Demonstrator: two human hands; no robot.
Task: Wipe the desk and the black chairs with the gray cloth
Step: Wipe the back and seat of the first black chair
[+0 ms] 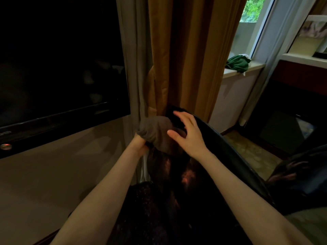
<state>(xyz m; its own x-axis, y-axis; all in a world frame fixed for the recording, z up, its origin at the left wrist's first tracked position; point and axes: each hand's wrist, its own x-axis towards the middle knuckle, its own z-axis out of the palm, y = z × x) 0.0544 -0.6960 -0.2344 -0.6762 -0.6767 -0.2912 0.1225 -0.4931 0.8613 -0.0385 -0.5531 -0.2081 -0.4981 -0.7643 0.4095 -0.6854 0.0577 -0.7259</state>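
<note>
Two hands on black chair: your left hand grips bunched gray cloth at backrest top, right hand open, steadying. Chair wiping underway; table progress unclear.

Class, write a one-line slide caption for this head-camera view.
Left hand presses the gray cloth to the black chair back; right hand rests open on its top.

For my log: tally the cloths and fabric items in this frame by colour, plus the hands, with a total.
Gray cloth, bunched in the left hand against the black chair: 1
Green cloth on the windowsill: 1
Mustard curtain: 1
Hands, counting the right hand: 2
Total: 5
</note>
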